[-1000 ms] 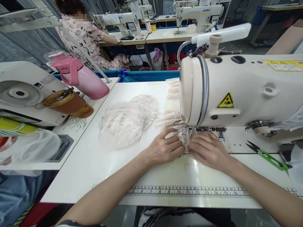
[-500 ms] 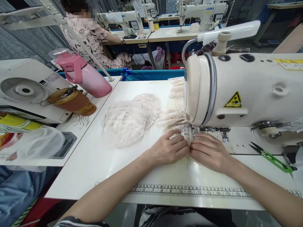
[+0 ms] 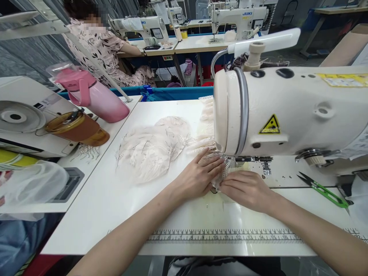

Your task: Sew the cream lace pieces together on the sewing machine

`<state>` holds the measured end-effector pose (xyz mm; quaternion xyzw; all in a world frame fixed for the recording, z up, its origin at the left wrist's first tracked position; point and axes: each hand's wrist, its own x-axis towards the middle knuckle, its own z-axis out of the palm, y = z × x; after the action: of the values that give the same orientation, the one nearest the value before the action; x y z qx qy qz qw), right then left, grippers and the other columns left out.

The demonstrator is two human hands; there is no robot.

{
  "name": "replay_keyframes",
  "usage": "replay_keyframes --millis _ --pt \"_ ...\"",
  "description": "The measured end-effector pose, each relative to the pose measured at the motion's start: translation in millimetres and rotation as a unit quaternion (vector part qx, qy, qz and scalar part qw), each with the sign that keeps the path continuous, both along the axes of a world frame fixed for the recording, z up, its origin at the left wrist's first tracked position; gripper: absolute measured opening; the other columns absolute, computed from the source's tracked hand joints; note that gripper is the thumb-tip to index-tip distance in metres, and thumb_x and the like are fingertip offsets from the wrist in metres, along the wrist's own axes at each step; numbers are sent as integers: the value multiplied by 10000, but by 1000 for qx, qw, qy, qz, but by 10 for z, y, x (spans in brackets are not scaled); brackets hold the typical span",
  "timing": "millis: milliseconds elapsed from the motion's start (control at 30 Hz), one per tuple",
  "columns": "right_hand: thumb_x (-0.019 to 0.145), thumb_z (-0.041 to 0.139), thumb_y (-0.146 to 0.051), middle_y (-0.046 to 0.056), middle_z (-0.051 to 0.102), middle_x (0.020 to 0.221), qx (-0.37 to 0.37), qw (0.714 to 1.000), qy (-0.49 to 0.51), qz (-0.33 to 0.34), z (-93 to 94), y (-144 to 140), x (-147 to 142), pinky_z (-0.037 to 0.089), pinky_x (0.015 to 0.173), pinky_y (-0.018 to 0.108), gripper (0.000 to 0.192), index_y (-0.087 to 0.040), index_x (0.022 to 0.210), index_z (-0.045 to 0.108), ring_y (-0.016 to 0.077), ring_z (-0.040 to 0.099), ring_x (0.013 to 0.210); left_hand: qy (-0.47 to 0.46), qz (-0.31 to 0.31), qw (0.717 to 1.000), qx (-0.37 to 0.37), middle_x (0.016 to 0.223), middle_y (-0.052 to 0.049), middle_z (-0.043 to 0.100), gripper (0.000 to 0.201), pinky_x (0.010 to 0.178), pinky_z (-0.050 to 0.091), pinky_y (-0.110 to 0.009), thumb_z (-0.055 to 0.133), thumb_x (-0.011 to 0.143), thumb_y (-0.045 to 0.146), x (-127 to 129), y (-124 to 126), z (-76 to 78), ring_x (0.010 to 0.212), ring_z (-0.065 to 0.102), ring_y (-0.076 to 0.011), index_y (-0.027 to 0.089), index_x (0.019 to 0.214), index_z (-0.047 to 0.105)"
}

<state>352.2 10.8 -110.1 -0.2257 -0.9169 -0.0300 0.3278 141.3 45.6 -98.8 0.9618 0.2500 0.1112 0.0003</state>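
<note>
My left hand [image 3: 198,174] and my right hand [image 3: 247,189] rest side by side on a small piece of cream lace [image 3: 222,170] just in front of the presser foot of a white sewing machine [image 3: 287,109]. Fingertips of both hands pinch and flatten the lace against the white table [image 3: 115,207]. The machine head hides the needle area and the far end of the lace. A pile of pale lace pieces [image 3: 152,147] lies to the left of my left hand, apart from it.
Green thread snips [image 3: 324,189] lie at the right of the machine. A pink bottle [image 3: 92,96] and a brown cup [image 3: 76,128] stand at the left beside another machine [image 3: 20,122]. A ruler strip [image 3: 230,237] runs along the front edge. Another person [image 3: 100,42] sits at a far table.
Both hands have drawn slightly toward me with the lace, and my left hand's fingers have spread flatter over it. The view has shifted a little.
</note>
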Motion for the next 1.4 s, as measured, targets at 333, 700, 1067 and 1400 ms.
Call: replay_keyframes --millis 333,700,1067,1400 --pt "836 561 -42 -5 706 805 14 1000 -1 -19 -53 9 2 527 745 285 132 -154 850 628 132 631 807 -8 20 1000 9 1298 -102 579 510 1153 193 -519 436 801 149 14 4 -13 1243 510 -249 110 1303 514" --pt "835 492 -25 -6 661 769 -7 996 -53 -77 -120 8 126 497 817 280 195 -186 842 602 127 600 825 -16 56 996 69 1299 -124 575 458 1152 216 -499 432 841 227 142 -98 -78 1254 491 -279 69 1253 557" --pt "894 470 -113 17 667 792 -4 990 -65 -124 -10 19 196 456 729 256 181 -201 851 623 143 597 890 -22 76 991 107 1253 -135 608 421 1140 235 -500 383 913 288 226 -147 -68 1202 532 -276 70 1203 599" --pt "880 561 -200 -43 667 759 81 973 -101 -192 99 61 257 345 607 284 66 -205 833 607 88 557 642 -6 93 991 100 1275 -128 593 437 1130 248 -500 390 939 344 239 -165 -74 1223 515 -279 98 1256 561"
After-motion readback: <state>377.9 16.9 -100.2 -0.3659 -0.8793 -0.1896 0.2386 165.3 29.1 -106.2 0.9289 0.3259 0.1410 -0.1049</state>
